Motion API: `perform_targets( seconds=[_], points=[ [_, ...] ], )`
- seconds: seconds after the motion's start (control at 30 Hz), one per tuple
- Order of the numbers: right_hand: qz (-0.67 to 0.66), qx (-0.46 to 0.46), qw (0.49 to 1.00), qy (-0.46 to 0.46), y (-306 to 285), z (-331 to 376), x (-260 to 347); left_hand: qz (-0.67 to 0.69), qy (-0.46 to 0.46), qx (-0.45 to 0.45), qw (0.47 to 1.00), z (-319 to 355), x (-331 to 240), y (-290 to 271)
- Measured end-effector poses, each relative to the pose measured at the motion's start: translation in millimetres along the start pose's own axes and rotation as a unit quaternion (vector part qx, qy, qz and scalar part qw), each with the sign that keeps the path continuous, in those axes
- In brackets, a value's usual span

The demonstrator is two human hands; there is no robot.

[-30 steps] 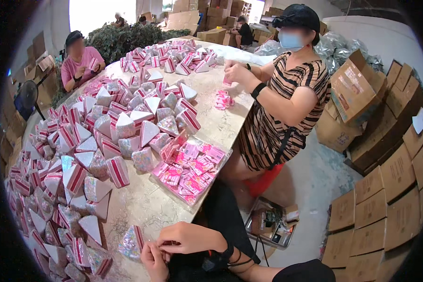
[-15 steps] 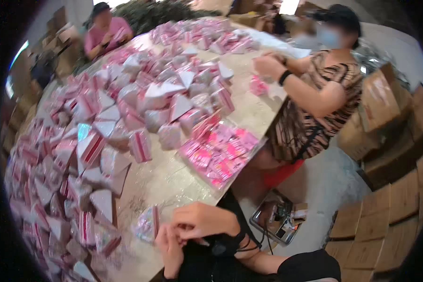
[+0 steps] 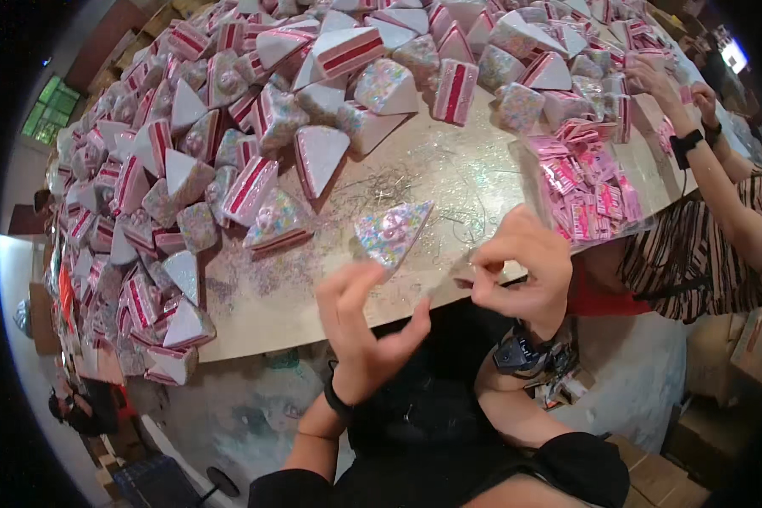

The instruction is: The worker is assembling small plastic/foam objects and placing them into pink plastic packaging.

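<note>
A toy cake slice (image 3: 394, 230) with pastel sprinkles and a pink swirl lies on the table in front of me. My left hand (image 3: 360, 326) is just below it, thumb and fingers spread; whether a fingertip touches the slice I cannot tell. To the right, my right hand (image 3: 529, 271) hovers over the table's near edge, thumb and forefinger pinched together. A small dark sliver shows by that pinch, too small to name. Thin dark wire-like bits (image 3: 389, 184) and loose sprinkles are scattered on the tabletop beyond the slice.
A big heap of similar cake slices (image 3: 275, 118) covers the table's left and far sides. Pink printed packets (image 3: 588, 190) lie in a clear bag at right. Beside it a co-worker in striped clothing (image 3: 711, 245) works with raised hands. Cardboard boxes (image 3: 720, 364) stand at lower right.
My view has swung, bringing the table's near edge and the slice to the middle. My hands, together before, are now apart; the left has opened and the right is pinched.
</note>
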State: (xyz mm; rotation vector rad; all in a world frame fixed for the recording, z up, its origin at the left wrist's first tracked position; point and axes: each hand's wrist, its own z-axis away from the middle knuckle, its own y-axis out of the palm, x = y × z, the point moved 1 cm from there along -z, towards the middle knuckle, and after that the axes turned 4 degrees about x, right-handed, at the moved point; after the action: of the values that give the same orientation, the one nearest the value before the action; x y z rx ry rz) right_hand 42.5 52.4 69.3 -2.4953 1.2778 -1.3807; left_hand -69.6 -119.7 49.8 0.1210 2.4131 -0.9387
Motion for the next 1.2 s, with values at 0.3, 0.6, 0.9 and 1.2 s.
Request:
perform_targets(
  seconds=[0.3, 0.6, 0.9, 1.2],
  points=[
    [0.043, 0.009, 0.999, -0.024, 26, -1, -10, 0.067, -0.086, 0.071, 0.991, -5, 37, 31],
    [-0.025, 0.016, 0.999, 0.016, 41, -1, -11, 0.065, -0.049, 0.039, 0.996, 4, 37, 28],
    [-0.028, 0.006, 0.999, 0.02, 36, 2, -20, 0.04, -0.009, 0.029, 0.999, 0, 38, 31],
    [-0.008, 0.008, 1.0, 0.025, 38, 3, -15, 0.032, -0.008, 0.029, 0.999, 2, 36, 30]
  ],
)
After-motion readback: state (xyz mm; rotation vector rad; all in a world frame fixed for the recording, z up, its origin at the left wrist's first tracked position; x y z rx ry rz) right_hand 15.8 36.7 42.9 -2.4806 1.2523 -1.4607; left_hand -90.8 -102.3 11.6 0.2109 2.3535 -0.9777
